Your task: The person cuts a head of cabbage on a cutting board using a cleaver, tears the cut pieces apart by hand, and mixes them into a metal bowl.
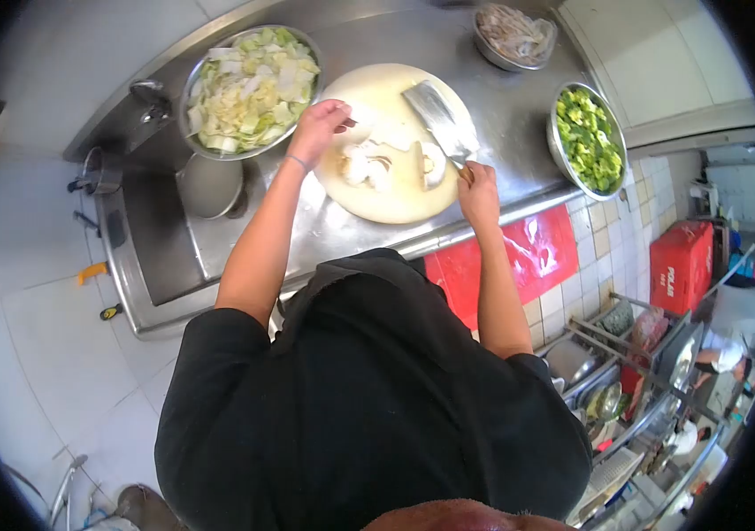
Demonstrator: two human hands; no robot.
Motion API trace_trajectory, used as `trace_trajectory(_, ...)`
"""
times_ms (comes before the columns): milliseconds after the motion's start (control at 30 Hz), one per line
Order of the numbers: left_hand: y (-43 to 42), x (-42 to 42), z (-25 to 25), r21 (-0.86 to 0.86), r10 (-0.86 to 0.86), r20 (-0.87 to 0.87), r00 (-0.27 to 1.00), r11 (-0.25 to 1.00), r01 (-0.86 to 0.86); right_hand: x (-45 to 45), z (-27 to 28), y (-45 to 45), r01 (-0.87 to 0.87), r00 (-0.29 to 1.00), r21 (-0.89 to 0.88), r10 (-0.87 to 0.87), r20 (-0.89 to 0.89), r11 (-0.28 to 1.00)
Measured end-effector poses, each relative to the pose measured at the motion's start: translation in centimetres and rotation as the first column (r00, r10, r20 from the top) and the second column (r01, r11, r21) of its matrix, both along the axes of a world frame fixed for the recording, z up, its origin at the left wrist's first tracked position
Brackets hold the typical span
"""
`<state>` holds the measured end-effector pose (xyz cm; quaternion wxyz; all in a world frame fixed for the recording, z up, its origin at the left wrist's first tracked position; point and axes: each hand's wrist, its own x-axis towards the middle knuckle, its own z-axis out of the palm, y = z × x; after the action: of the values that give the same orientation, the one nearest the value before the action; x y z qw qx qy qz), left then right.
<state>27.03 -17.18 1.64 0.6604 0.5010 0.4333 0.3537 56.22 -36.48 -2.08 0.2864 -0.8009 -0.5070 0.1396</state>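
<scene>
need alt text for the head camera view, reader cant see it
A person's right hand holds a cleaver at a round pale cutting board with whitish cut pieces, the left hand over its left side. Around it on a steel counter stand a bowl of chopped cabbage, a bowl of green florets and a bowl of pale food.

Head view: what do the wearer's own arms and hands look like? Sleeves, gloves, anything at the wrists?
Left arm and right arm both come out of short black sleeves. No gloves on the left hand or the right hand. The left arm has a thin greyish band at the wrist; the right shows none. No visible markings.
</scene>
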Motion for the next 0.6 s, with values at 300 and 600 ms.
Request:
trace_trajectory(300,6.0,-11.9,0.9,0.368,0.372,-0.591,0.716,0.914,-0.171,0.3,0.6,0.4,0.002,1.0,-0.126,0.0,0.017,0.992)
trace_trajectory(600,-8.1,11.4,2.4,0.322,-0.165,-0.763,0.625,0.742,0.588,1.1,4.3,-5.0,0.204,0.696,-0.169,-0.265,-0.668,0.964)
